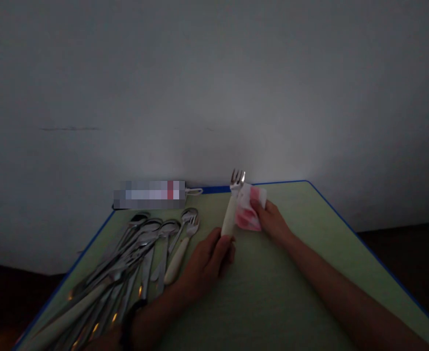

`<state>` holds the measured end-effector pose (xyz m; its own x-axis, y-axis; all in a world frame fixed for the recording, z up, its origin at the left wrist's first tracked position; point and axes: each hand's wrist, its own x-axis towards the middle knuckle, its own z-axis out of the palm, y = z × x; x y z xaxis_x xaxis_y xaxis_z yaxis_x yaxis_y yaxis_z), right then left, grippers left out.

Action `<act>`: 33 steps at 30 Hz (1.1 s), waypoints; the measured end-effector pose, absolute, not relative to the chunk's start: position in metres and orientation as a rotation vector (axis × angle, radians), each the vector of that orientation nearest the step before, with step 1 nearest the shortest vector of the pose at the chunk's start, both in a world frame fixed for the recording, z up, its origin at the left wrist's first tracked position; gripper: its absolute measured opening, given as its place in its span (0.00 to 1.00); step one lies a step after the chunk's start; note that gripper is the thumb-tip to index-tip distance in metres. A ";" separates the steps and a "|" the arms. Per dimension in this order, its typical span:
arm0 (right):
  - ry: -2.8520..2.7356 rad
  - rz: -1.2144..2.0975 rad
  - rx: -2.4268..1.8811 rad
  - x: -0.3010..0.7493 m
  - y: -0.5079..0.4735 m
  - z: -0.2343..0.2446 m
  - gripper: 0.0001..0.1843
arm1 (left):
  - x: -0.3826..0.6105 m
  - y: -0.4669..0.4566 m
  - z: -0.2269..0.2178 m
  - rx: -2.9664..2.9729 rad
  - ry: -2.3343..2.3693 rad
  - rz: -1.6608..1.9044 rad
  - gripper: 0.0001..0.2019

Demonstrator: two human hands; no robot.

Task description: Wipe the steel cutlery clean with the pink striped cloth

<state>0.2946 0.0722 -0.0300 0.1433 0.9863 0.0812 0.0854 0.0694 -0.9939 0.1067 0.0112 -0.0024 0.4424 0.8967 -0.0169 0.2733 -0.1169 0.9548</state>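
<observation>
My left hand (209, 256) is closed round the lower end of a white-handled fork (232, 207), which it holds tines up above the green table (309, 229). My right hand (273, 220) pinches a pink and white cloth (249, 208) against the fork just below the metal tines. Both forearms reach in from the near edge. To the left of my left hand lies a pile of cutlery (133, 258): several metal spoons and another white-handled fork (179, 253).
The table has a blue edge and stands against a plain grey wall. A blurred-out object (149, 194) with a white cord lies at the table's far edge. The scene is dim, with dark floor on both sides.
</observation>
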 end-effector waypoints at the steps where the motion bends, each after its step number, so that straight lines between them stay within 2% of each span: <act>1: -1.262 1.019 -1.282 0.298 0.074 -0.028 0.20 | 0.107 0.011 -0.003 1.644 1.038 0.763 0.15; 6: -1.306 0.604 -1.279 0.300 0.073 -0.005 0.22 | 0.108 0.012 -0.003 1.662 1.050 0.757 0.14; 8: -1.368 0.769 -1.227 0.295 0.066 0.006 0.19 | 0.108 0.013 -0.003 1.676 1.059 0.729 0.15; 10: -1.474 1.111 -1.146 0.287 0.058 0.013 0.25 | 0.108 0.014 -0.003 1.708 1.069 0.699 0.15; 11: -1.518 1.217 -1.102 0.282 0.054 0.015 0.24 | 0.109 0.014 -0.003 1.730 1.073 0.689 0.15; 14: -1.603 1.288 -1.066 0.274 0.048 0.014 0.18 | 0.110 0.016 -0.004 1.795 1.112 0.663 0.16; 16: -1.568 1.210 -1.118 0.278 0.053 0.011 0.17 | 0.110 0.017 -0.005 1.832 1.149 0.624 0.18; 19: -1.515 0.874 -1.285 0.307 0.070 0.010 0.14 | 0.110 0.017 -0.006 1.912 1.161 0.576 0.20; 21: -1.549 0.602 -1.467 0.338 0.084 0.009 0.14 | 0.110 0.017 -0.007 1.979 1.153 0.565 0.19; 23: -1.620 0.521 -1.624 0.373 0.093 0.007 0.15 | 0.110 0.017 -0.008 2.026 1.155 0.557 0.18; 25: -1.775 0.283 -1.921 0.405 0.097 0.004 0.16 | 0.111 0.017 -0.009 2.047 1.165 0.547 0.18; 33: -1.734 0.086 -2.334 0.476 0.093 -0.018 0.16 | 0.111 0.017 -0.009 2.101 1.134 0.487 0.17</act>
<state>0.4761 0.0928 -0.0179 0.2971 0.9505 0.0905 0.9368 -0.2719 -0.2201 0.1114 0.0173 -0.0087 0.5483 0.8363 0.0018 0.5774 -0.3801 0.7226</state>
